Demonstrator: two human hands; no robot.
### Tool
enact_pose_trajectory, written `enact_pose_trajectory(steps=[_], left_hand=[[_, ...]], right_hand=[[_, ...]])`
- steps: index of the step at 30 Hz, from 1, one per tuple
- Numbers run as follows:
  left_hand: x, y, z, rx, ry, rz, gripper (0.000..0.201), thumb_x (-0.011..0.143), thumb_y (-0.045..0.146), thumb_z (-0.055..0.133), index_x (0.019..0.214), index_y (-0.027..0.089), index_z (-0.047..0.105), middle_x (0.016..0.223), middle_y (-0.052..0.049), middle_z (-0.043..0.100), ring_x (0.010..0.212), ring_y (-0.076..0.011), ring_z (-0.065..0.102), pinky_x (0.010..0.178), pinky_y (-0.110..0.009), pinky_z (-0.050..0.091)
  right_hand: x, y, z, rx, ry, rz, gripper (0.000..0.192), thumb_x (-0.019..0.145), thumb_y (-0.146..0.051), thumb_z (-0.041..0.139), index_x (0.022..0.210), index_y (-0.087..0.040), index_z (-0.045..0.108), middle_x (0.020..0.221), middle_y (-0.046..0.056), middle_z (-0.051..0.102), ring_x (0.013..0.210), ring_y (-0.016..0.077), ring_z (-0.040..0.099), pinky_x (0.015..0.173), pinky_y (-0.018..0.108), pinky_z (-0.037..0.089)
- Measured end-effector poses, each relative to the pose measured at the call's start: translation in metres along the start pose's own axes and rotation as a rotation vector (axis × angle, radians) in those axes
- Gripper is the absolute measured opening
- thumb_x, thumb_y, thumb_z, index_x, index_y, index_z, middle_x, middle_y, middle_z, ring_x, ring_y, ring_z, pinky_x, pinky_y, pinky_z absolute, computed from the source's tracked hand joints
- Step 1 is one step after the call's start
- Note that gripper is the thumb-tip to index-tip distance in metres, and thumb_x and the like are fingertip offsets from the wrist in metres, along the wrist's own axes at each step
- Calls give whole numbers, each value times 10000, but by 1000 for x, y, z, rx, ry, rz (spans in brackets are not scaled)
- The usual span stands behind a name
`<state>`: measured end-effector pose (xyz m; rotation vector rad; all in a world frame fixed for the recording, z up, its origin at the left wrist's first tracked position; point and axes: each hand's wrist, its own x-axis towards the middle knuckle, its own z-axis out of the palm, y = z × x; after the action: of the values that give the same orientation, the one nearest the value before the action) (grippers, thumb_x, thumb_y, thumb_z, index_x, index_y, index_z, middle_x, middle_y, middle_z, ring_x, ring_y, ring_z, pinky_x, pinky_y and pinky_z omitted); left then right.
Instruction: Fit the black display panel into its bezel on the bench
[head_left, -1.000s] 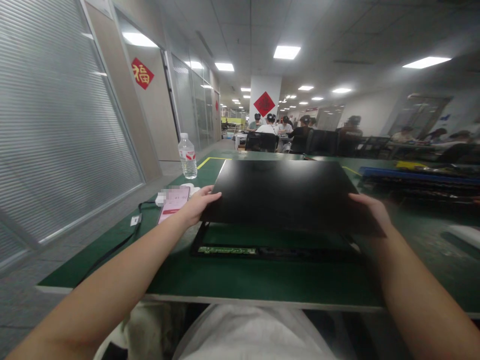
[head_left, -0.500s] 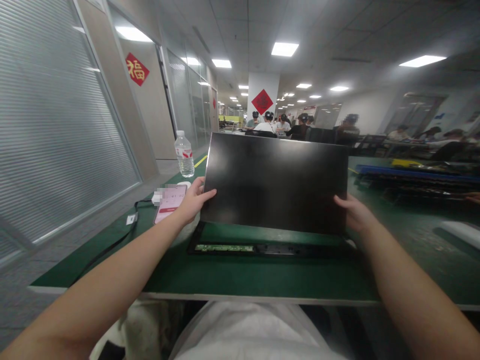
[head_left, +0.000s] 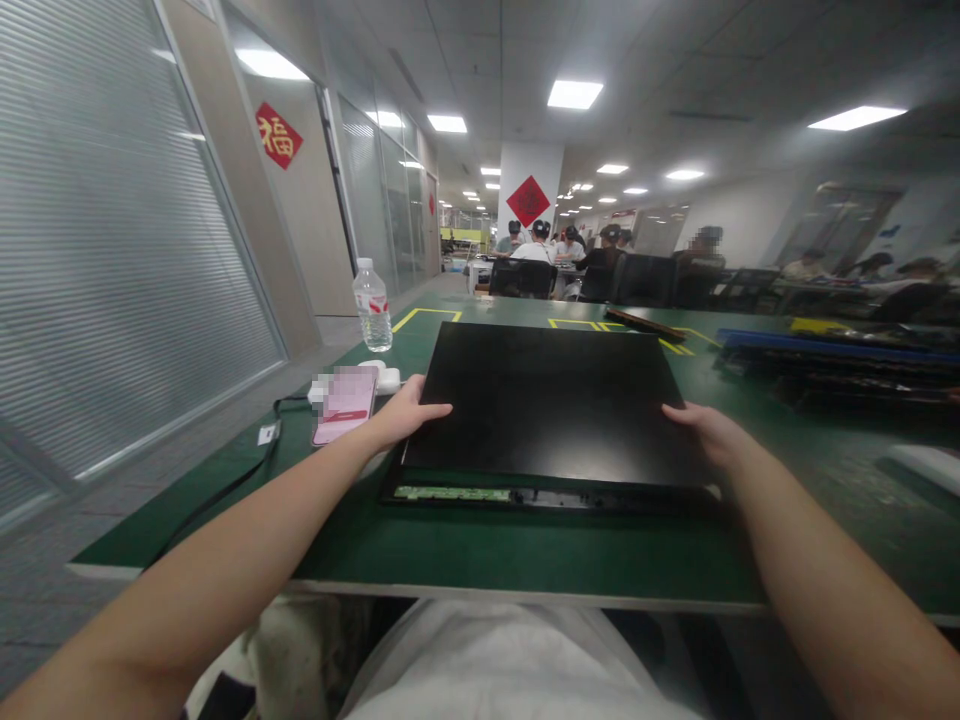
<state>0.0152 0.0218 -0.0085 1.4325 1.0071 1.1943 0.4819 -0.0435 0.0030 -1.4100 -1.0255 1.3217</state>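
A dark, flat display panel (head_left: 547,400) is held by its two short sides over the green table. My left hand (head_left: 405,412) grips its left edge, thumb on the front face and fingers hidden behind. On the right edge my right hand (head_left: 701,428) grips it in the same way. Just below the panel's near edge shows a black frame (head_left: 570,499), with a strip of green circuit board (head_left: 450,494) along its left part. The panel tilts back, its near edge close to the frame; whether they touch I cannot tell.
Left on the green table (head_left: 525,560) are a phone (head_left: 345,405), a white case (head_left: 382,376), a water bottle (head_left: 373,306) and a black cable (head_left: 217,497). A dark strip (head_left: 654,325) lies at the back. Stacked dark and blue parts (head_left: 825,360) lie right. Several people sit beyond.
The panel has tipped back and down from nearly upright, its near edge lower towards the frame. Both hands have come down slightly with it, keeping their grip.
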Motion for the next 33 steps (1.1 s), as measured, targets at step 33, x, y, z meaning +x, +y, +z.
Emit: enact_pose_trajectory(steps=[33], left_hand=[[-4,11,1,-23,-117,-88,545,463,253,941,944,162,700,948,-90,784,1039,-346,708,953,-518,533]], right_hand=[[1,-2,10,-33,51,90,377,807,-202,679,1182,-201,642,807,108,756,708,288,731,682,452,608]])
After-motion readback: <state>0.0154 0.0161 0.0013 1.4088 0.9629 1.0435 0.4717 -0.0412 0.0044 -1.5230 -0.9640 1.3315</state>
